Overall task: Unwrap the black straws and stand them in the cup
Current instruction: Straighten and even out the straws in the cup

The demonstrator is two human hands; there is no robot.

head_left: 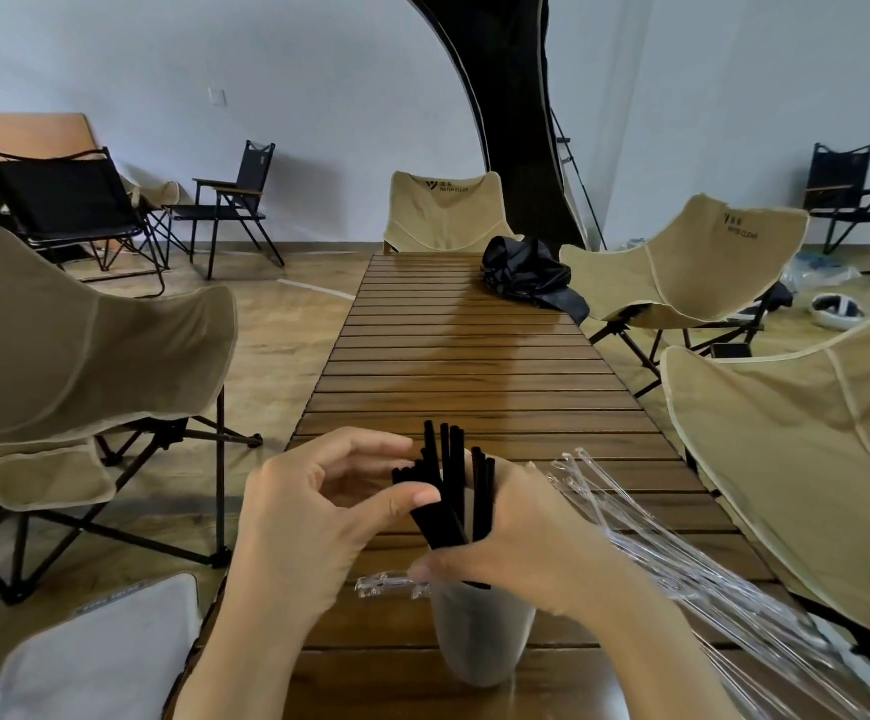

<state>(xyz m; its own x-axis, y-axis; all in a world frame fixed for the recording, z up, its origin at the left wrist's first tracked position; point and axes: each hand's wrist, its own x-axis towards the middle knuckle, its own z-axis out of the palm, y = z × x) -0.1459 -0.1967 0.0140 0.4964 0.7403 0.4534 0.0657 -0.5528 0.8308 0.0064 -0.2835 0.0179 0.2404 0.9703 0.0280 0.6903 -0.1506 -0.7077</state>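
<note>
"Head view, from where you stood: where were the black straws [452,485]?"

"In a bunch right over the grey cup [482,639], near the close end of the slatted wooden table [474,366]. Their tops fanned out upward. Their lower ends were hidden behind the right hand [523,545], so I could not tell how deep they sat in the cup."

"And the hands?"

"Both were closed on the bunch. The right hand was wrapped round it from the right, thumb across the front just above the cup's mouth. The left hand [318,511] was curled, with its thumb pressed on the leftmost straws and its fingers bent over behind their tops."

"Any wrappers?"

"A heap of clear wrappers [682,558] lay on the table just right of the right wrist, reaching toward the near edge. One more clear scrap [386,584] lay beside the cup's rim on the left."

"Anything else about?"

"A crumpled black cloth [526,272] sat at the table's far right, and a beige folding chair [443,213] stood at the far end."
</note>
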